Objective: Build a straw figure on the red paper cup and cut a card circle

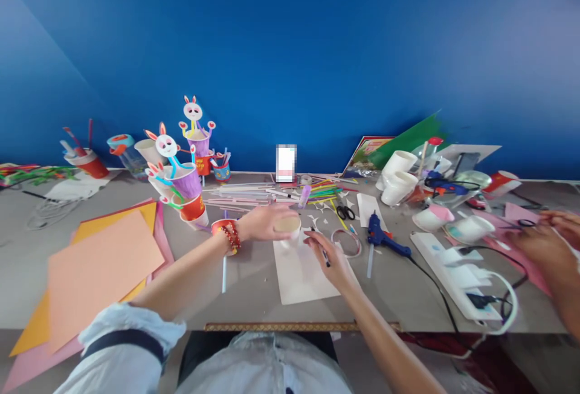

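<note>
My left hand (267, 222), with a red bead bracelet at the wrist, is closed round the top of an upturned paper cup (289, 229). The cup stands on a white sheet of paper (302, 276) in the middle of the grey table (244, 297). My right hand (327, 255) pinches a black pen (322, 253) with its tip close to the cup's right side. A blue glue gun (383, 238) lies just right of my right hand, and black scissors (345, 211) lie behind it.
Orange and pink card sheets (97, 267) lie at the left. Bunny-decorated cups (183, 176) stand behind them, and coloured straws (272, 193) are spread at the back. A white power strip (457, 273) with cables sits at the right. Another person's hands (544, 237) work at the far right.
</note>
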The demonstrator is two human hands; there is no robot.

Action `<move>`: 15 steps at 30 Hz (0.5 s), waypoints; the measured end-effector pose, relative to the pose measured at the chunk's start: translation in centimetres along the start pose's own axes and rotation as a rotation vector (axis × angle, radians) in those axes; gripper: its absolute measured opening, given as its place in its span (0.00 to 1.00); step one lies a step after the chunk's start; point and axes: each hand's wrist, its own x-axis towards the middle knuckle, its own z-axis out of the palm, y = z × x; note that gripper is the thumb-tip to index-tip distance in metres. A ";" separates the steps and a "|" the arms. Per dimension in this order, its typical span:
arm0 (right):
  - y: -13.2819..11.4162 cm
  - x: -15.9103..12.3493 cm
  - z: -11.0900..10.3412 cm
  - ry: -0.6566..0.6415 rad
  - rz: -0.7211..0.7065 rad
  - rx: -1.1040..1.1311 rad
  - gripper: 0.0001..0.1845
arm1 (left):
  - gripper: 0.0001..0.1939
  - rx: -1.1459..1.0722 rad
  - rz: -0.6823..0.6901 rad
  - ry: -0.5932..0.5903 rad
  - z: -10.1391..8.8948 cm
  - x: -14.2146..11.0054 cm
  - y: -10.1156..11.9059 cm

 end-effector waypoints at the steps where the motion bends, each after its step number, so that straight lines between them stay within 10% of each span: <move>1: 0.1 0.0 0.2 -0.015 -0.061 -0.112 0.15 | 0.27 -0.006 -0.023 0.035 -0.4 -0.1 -0.2; 15: 1.3 -0.6 1.8 -0.015 -0.170 -0.322 0.15 | 0.30 -0.052 -0.030 0.095 4.3 -1.6 -1.9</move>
